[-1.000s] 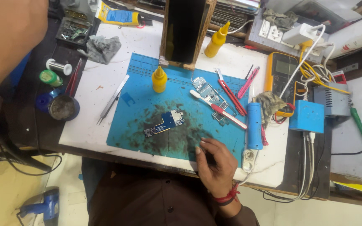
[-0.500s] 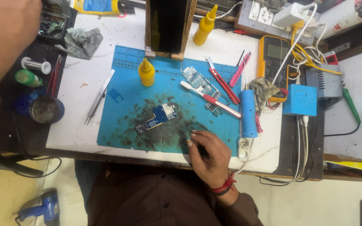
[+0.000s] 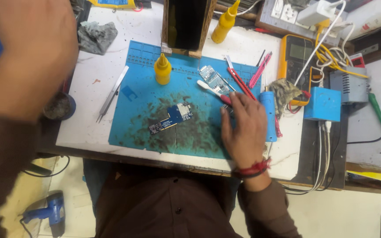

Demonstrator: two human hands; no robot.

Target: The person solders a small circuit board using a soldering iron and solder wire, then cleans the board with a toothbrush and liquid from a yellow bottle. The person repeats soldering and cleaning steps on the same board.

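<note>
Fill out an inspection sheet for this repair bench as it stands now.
Surface: white table with a blue work mat, darkly smeared in the middle.
Job's things: blue circuit board lying on the mat, apart from both hands.
Clutter: tweezers, yellow squeeze bottle, red-handled tools, grey rag.
Hands: right hand flat at the mat's right edge, fingertips by a white-handled brush; left hand raised close to the camera, blurred, grip unclear.
Cables: yellow and white leads by a multimeter.
Surroundings: blue heat gun on the floor.
</note>
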